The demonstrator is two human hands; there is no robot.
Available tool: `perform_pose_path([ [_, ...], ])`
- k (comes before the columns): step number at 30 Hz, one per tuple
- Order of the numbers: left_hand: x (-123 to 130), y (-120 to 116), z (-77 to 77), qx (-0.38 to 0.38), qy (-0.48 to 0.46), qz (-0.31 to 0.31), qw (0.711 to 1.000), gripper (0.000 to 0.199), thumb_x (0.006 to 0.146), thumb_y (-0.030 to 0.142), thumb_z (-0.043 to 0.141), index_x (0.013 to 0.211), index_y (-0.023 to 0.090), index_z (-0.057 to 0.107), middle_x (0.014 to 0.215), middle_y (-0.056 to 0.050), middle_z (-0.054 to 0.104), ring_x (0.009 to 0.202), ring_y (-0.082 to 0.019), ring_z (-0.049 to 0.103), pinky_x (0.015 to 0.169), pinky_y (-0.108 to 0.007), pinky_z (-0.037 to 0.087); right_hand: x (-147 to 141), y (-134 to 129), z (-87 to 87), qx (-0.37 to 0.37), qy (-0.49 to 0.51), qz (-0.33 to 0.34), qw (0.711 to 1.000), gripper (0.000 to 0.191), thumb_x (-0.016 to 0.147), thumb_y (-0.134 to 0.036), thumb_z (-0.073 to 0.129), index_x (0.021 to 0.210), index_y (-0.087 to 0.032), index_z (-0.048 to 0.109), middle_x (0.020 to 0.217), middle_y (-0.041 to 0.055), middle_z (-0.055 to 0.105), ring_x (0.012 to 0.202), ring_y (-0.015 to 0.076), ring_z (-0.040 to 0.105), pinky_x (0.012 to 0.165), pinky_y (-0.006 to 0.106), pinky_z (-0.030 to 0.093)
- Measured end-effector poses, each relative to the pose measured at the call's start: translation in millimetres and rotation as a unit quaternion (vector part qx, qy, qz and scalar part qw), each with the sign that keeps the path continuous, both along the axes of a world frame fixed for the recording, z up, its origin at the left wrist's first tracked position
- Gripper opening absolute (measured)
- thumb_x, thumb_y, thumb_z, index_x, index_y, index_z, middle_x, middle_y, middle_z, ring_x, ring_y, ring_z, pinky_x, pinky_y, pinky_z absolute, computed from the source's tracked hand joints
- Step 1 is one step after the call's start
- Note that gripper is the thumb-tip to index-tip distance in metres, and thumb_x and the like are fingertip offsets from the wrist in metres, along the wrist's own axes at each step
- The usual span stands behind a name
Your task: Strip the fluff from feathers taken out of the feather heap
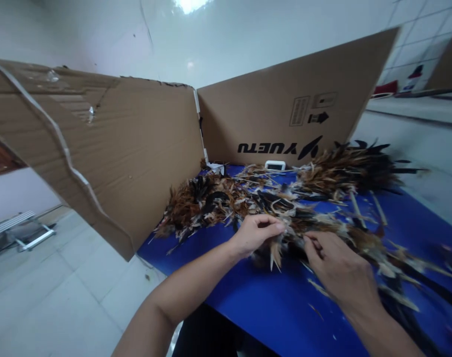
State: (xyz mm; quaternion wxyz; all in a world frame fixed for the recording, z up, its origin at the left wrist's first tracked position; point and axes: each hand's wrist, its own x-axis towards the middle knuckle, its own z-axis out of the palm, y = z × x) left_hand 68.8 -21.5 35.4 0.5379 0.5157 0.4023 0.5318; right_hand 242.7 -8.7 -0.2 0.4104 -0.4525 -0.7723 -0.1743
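Here, a brown-and-white feather tuft [275, 254] hangs at 5 o'clock over the blue bench [270, 297], its long axis near vertical, tips pointing to 6 o'clock. The left hand [259, 233], stretched in from 7 o'clock, pinches it between thumb and fingertip. The right hand [337, 263] slants in from 5 o'clock toward 11, fingers curled closed beside the tuft; blur hides what they grip.
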Motion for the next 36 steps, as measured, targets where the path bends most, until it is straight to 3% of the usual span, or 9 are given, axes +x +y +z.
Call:
perform_pose_path([
  [5, -44, 3, 29.9, 0.081, 0.173, 0.042, 0.981, 0.029, 0.068, 0.038, 0.068, 0.082, 0.012, 0.068, 0.073, -0.004, 0.065, 0.063, -0.011, 0.056, 0.064, -0.023, 0.043, -1, -1, -1.0, 0.007, -0.006, 0.009, 1.000, 0.021, 0.090, -0.029, 0.040, 0.086, -0.017, 0.057, 0.080, 0.0022, 0.065, 0.068, 0.0140, 0.060, 0.060, 0.025, 0.037],
  [7, -82, 14, 50.7, 0.098, 0.294, 0.129, 0.942, 0.023, 0.071, 0.030, 0.066, 0.085, 0.012, 0.068, 0.080, -0.004, 0.068, 0.071, -0.013, 0.059, 0.070, -0.024, 0.045, -2, -2, 0.4, 0.003, -0.002, 0.006, 1.000, 0.023, 0.091, -0.029, 0.039, 0.085, -0.018, 0.058, 0.080, 0.0019, 0.065, 0.065, 0.0135, 0.059, 0.058, 0.025, 0.035],
  [10, -146, 38, 85.1, 0.043, 0.431, 0.340, 0.834, 0.022, 0.077, 0.024, 0.060, 0.095, 0.012, 0.065, 0.087, -0.008, 0.069, 0.078, -0.016, 0.062, 0.073, -0.027, 0.045, -4, -4, 3.5, -0.007, -0.001, 0.006, 1.000, 0.027, 0.091, -0.029, 0.036, 0.082, -0.018, 0.059, 0.077, 0.0033, 0.064, 0.062, 0.0142, 0.058, 0.056, 0.026, 0.034],
  [13, -191, 54, 106.3, 0.030, 0.463, 0.412, 0.784, 0.029, 0.073, 0.018, 0.063, 0.100, 0.007, 0.061, 0.101, -0.018, 0.064, 0.093, -0.024, 0.059, 0.082, -0.036, 0.042, -5, -3, 5.1, -0.014, 0.005, 0.009, 1.000, 0.031, 0.092, -0.029, 0.033, 0.080, -0.017, 0.059, 0.074, 0.0052, 0.064, 0.062, 0.0153, 0.058, 0.055, 0.027, 0.034],
  [16, -199, 54, 104.1, 0.052, 0.486, 0.429, 0.760, 0.018, 0.078, 0.016, 0.056, 0.093, 0.008, 0.062, 0.103, -0.017, 0.063, 0.098, -0.023, 0.056, 0.087, -0.035, 0.039, -3, -2, 3.3, -0.021, 0.011, 0.004, 1.000, 0.029, 0.091, -0.029, 0.034, 0.080, -0.018, 0.059, 0.075, 0.0052, 0.063, 0.064, 0.0154, 0.058, 0.057, 0.027, 0.035],
  [21, -150, 32, 63.1, 0.105, 0.508, 0.329, 0.789, 0.015, 0.081, 0.023, 0.051, 0.078, 0.016, 0.065, 0.075, -0.003, 0.067, 0.074, -0.014, 0.060, 0.076, -0.025, 0.043, -3, -2, 2.4, -0.032, 0.016, 0.017, 0.999, 0.026, 0.090, -0.029, 0.037, 0.081, -0.018, 0.059, 0.074, 0.0036, 0.063, 0.064, 0.0138, 0.058, 0.056, 0.025, 0.035],
  [25, -98, 6, 21.7, 0.220, 0.491, 0.117, 0.835, 0.020, 0.084, 0.023, 0.047, 0.092, 0.017, 0.064, 0.080, -0.003, 0.068, 0.075, -0.014, 0.062, 0.075, -0.025, 0.045, -4, -4, 6.9, -0.043, 0.019, 0.004, 0.999, 0.028, 0.090, -0.030, 0.036, 0.079, -0.018, 0.059, 0.072, 0.0029, 0.063, 0.062, 0.0134, 0.058, 0.055, 0.024, 0.035],
  [32, -40, -18, -14.8, 0.390, 0.570, -0.097, 0.717, 0.037, 0.082, 0.031, 0.054, 0.116, 0.018, 0.055, 0.129, -0.014, 0.048, 0.125, -0.027, 0.037, 0.103, -0.042, 0.031, -1, -2, 6.7, -0.054, 0.030, -0.008, 0.998, 0.025, 0.090, -0.029, 0.039, 0.080, -0.018, 0.059, 0.074, 0.0035, 0.064, 0.063, 0.0142, 0.059, 0.056, 0.024, 0.036],
  [36, -24, -7, -25.2, 0.385, 0.579, -0.126, 0.708, 0.046, 0.081, 0.038, 0.056, 0.121, 0.017, 0.051, 0.132, -0.017, 0.044, 0.125, -0.029, 0.036, 0.102, -0.044, 0.033, 1, -1, 6.7, -0.062, 0.029, -0.007, 0.998, 0.024, 0.090, -0.028, 0.038, 0.079, -0.018, 0.058, 0.073, 0.0034, 0.063, 0.063, 0.0141, 0.059, 0.057, 0.024, 0.037],
])
